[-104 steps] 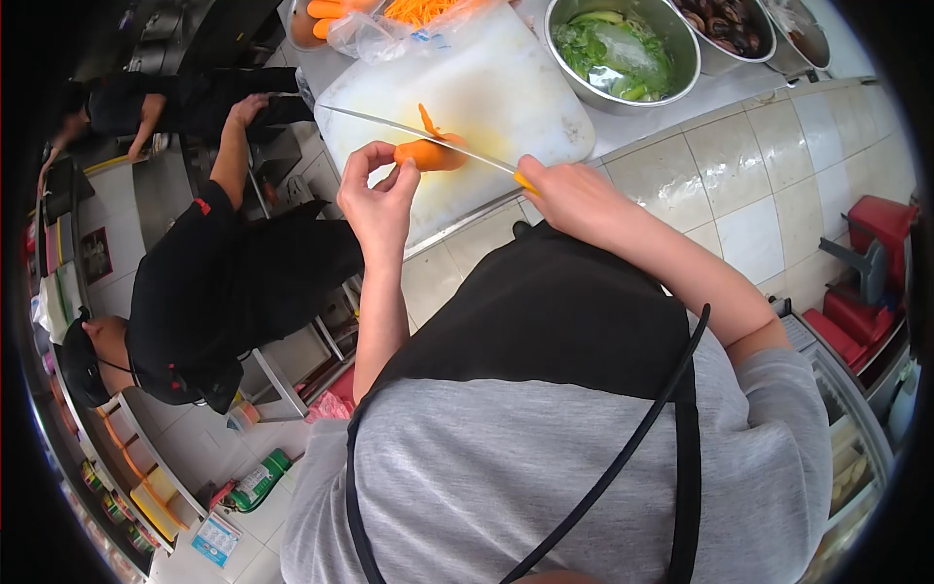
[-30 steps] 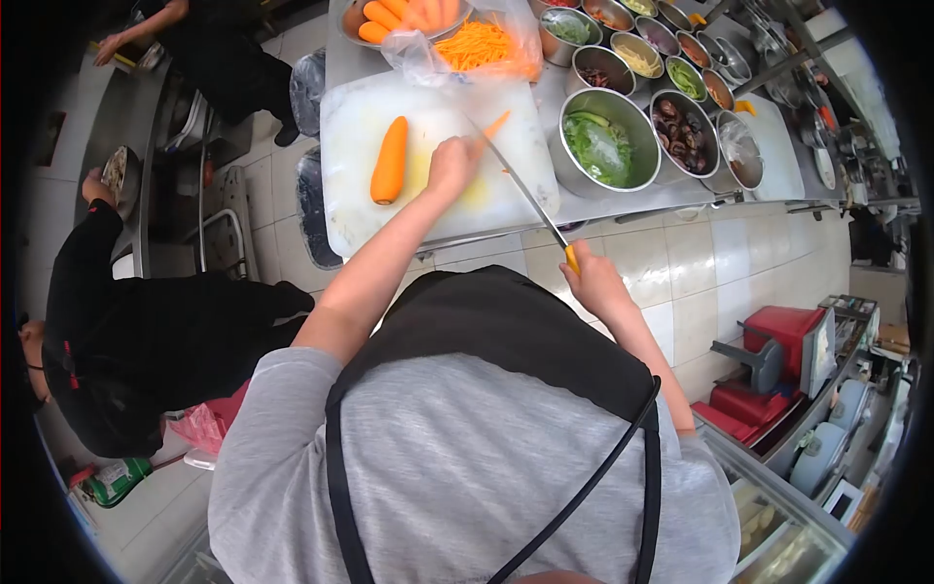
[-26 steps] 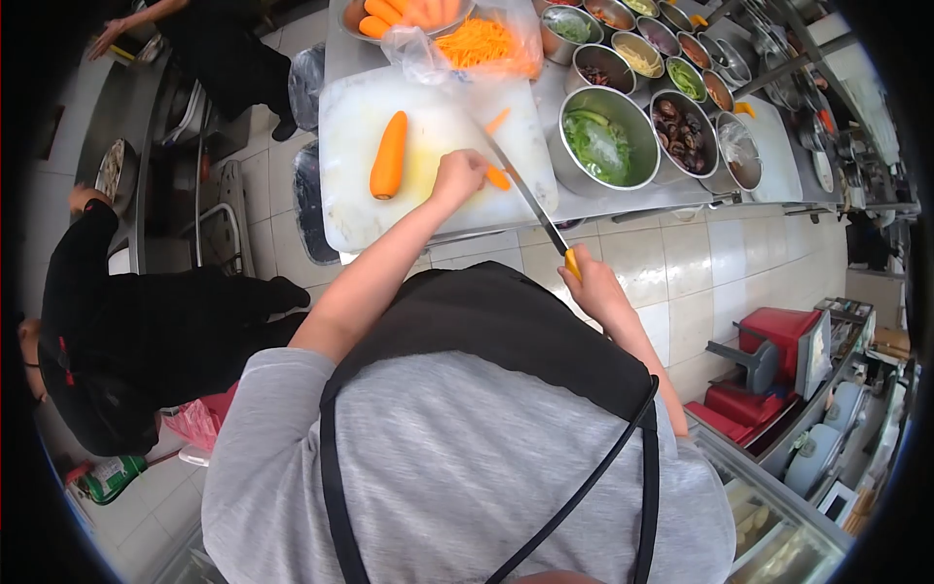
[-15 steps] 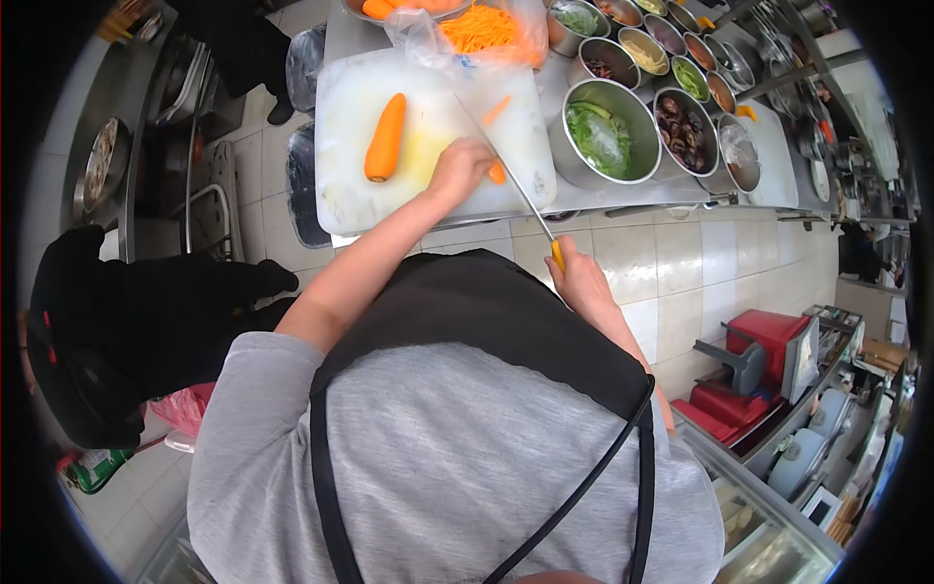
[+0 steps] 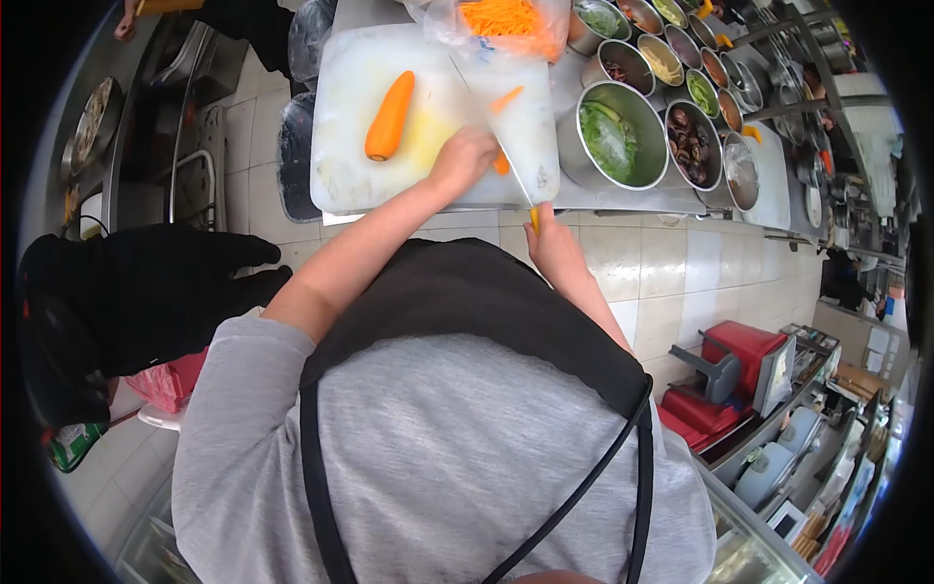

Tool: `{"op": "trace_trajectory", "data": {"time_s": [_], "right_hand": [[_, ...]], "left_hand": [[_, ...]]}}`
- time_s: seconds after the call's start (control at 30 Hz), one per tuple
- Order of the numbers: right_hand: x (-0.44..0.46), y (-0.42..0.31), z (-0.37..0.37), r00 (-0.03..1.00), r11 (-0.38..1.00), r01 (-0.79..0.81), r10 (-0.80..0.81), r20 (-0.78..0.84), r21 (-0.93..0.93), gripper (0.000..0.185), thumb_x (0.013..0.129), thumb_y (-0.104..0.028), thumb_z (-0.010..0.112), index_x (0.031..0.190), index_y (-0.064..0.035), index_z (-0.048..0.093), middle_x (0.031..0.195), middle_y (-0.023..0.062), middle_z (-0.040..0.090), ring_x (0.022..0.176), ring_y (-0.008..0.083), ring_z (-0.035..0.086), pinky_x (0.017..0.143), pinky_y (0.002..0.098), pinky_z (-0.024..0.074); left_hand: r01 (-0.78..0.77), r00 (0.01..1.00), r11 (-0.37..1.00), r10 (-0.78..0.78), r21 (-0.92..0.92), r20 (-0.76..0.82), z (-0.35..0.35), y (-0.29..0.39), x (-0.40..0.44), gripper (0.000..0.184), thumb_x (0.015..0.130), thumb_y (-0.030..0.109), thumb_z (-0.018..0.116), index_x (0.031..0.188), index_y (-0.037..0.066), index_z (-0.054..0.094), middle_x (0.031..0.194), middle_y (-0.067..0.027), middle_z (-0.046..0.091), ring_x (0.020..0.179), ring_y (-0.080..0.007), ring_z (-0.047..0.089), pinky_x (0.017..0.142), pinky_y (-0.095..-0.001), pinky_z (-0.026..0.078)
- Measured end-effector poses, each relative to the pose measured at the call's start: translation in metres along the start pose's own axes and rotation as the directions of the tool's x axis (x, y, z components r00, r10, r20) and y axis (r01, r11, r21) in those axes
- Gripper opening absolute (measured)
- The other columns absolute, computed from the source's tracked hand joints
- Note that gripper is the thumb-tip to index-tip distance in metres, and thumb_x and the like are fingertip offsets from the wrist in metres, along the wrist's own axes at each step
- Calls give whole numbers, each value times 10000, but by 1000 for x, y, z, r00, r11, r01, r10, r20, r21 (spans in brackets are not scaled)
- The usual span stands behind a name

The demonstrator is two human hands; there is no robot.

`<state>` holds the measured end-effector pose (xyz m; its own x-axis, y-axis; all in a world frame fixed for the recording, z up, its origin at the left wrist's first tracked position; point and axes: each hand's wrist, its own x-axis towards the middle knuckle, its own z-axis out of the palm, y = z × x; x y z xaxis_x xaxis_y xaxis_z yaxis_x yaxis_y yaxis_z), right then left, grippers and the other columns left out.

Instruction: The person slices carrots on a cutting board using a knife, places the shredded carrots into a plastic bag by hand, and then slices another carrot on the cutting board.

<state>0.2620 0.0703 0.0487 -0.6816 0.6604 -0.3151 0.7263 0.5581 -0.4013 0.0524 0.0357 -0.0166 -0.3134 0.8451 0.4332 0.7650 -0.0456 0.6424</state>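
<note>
Carrot piece is lying on the cutting board beside the knife, whose handle I am clamping in the fingers of my right hand, presumably for control, while my left hand is curling alongside, its grip too blurred to tell.

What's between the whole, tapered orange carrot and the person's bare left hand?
In the head view, only bare, yellow-stained white rectangular cutting board lies between that carrot and the left hand.

A commercial kitchen: cutting board, metal tubs, apparently a wok.
</note>
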Motion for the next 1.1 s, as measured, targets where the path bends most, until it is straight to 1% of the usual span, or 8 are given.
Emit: {"op": "trace_trajectory", "data": {"time_s": [0.17,0.23,0.43,0.63,0.73,0.87,0.93,1.1], "right_hand": [[-22,-7,-18,999,999,28,-27,40,-27,294,885,-188,520,1059,8,388,695,282,586,688,474,569,612,549,433],[-22,1,-1,998,999,-38,39,52,-13,301,886,-192,458,1088,19,387,707,296,590,705,483,575,642,566,436],[19,-2,5,999,999,46,-47,-14,-16,326,872,-207,493,1098,4,387,719,289,599,702,482,579,651,556,450],[-19,-4,3,999,998,-45,45,4,-41,279,878,-197,537,1026,-7,396,701,278,590,678,476,565,604,536,439],[6,-9,5,1000,1000,3,-3,-30,5,287,872,-207,543,1033,-14,405,704,279,591,688,478,567,618,539,443],[5,-9,-6,997,997,74,-74,-8,-28,288,877,-191,493,1064,1,387,720,288,599,698,480,580,643,549,452],[-22,-24,-26,999,998,2,0,37,-58,222,880,-162,479,1005,-3,387,721,298,594,701,481,577,648,549,452],[-2,-10,5,1000,1000,-1,1,16,-19,247,877,-173,481,1025,5,394,729,304,593,714,482,577,656,548,452]], "left_hand": [[11,1000,1000,-12,-28,-5,1,-3,-1,96,689,6,622,780,24,648,827,-74,610,801,-279,552,733,-353,475],[5,1000,998,-6,-56,-26,0,-2,-1,97,689,5,618,780,22,645,815,-74,603,799,-279,551,730,-357,474],[23,1000,998,-24,-64,-18,-5,3,-1,70,685,-10,601,751,9,617,779,-81,575,800,-282,543,716,-369,468],[5,999,994,-9,-105,-39,-6,4,0,77,667,-13,604,737,16,614,780,-84,573,795,-290,538,716,-368,470],[10,999,996,-14,-90,-40,-4,3,0,83,657,-13,607,734,19,616,780,-84,573,797,-284,540,718,-367,472],[10,1000,998,-12,-58,-25,-4,2,0,89,652,-12,609,734,19,620,784,-88,574,800,-282,541,720,-365,474],[28,999,998,-31,-64,-33,-4,2,-1,85,652,-13,609,730,19,619,786,-88,575,802,-283,542,723,-365,474],[8,997,994,-16,-105,-73,-2,2,-3,70,654,-17,610,719,7,602,808,-88,586,801,-277,546,723,-368,475]]}}
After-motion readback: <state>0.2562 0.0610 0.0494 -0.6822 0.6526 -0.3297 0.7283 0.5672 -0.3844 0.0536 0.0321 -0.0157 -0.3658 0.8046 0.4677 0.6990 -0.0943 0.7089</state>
